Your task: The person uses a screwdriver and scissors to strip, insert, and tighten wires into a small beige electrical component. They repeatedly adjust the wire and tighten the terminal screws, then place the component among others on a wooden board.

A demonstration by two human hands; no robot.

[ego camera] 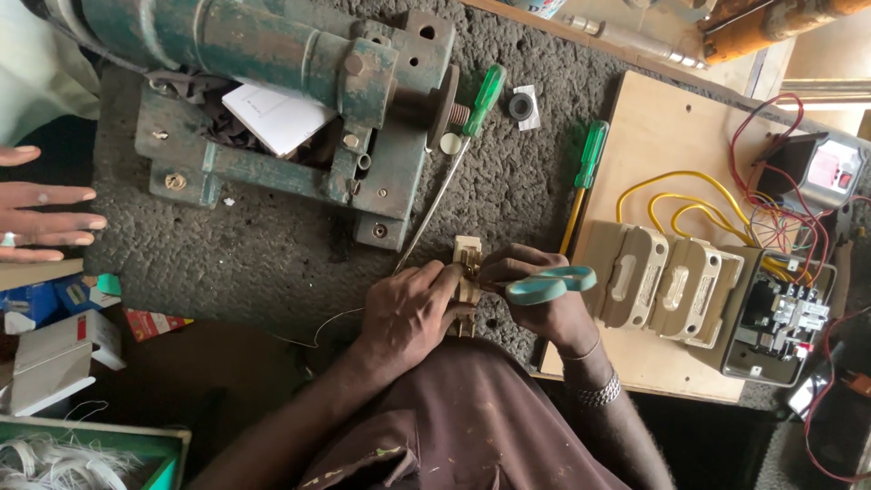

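Place: an electrical repair workshop.
Machine: worn green cast-metal machine (272,82) on the gritty tabletop (272,254).
Tools: green-handled screwdrivers (588,163) lying loose.
Wiring: wooden board (671,136) carrying beige fuse holders (667,281), with yellow wires (689,195) and red ones.

Both forearms reach forward from the lap and converge. The left hand (410,308) is curled, knuckles up; the right hand (535,295) is clenched close beside it, wrist bent.

Glossy teal plastic scissor handles (550,283); rough, matt grey mat (272,254).
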